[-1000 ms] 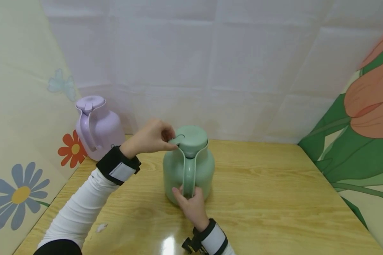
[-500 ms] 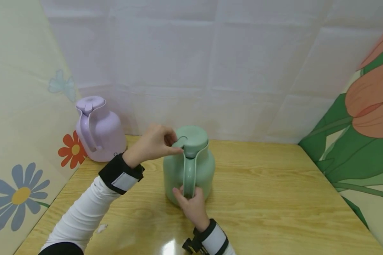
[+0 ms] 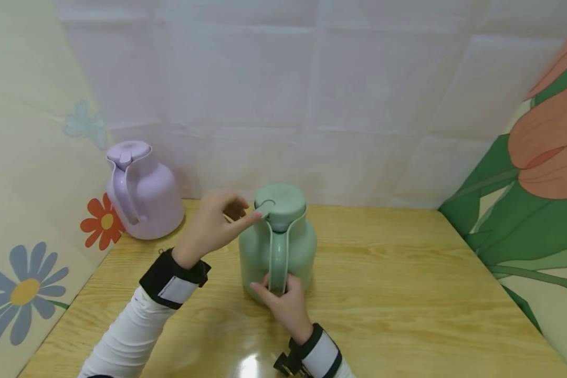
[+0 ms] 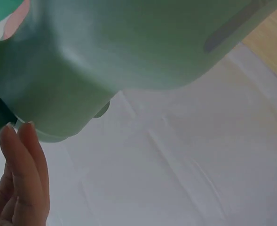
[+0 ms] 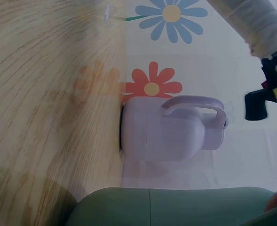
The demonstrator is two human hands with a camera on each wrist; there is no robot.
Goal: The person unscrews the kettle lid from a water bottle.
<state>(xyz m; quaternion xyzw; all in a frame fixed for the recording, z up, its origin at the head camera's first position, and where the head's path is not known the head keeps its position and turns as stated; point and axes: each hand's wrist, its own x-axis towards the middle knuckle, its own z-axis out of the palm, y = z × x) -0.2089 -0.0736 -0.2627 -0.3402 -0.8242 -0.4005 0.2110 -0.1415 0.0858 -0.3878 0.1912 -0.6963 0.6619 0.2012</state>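
A green thermos jug [image 3: 302, 254] stands upright on the wooden table, handle side towards me. My right hand [image 3: 288, 310] grips the lower end of its handle [image 3: 279, 257], thumb on the left. Up at the round lid [image 3: 288, 202], my left hand [image 3: 211, 226] reaches in from the left. Its thumb is stretched out with the tip at the lid's small lever [image 3: 265, 208], while the other fingers bend loosely, apart from the lid. The left wrist view shows these fingers [image 4: 27, 165] beside the jug's top.
A lilac thermos jug [image 3: 156, 202] stands at the table's back left, against the flowered side sheet [image 3: 28, 173]. A white sheet [image 3: 359, 105] hangs behind the table [image 3: 397, 283]. On the right is a sheet with large tulips [image 3: 548, 157].
My left hand has drawn slightly back to the left and its fingers have come away from the lid. The right hand keeps its grip. The head view has shifted slightly.
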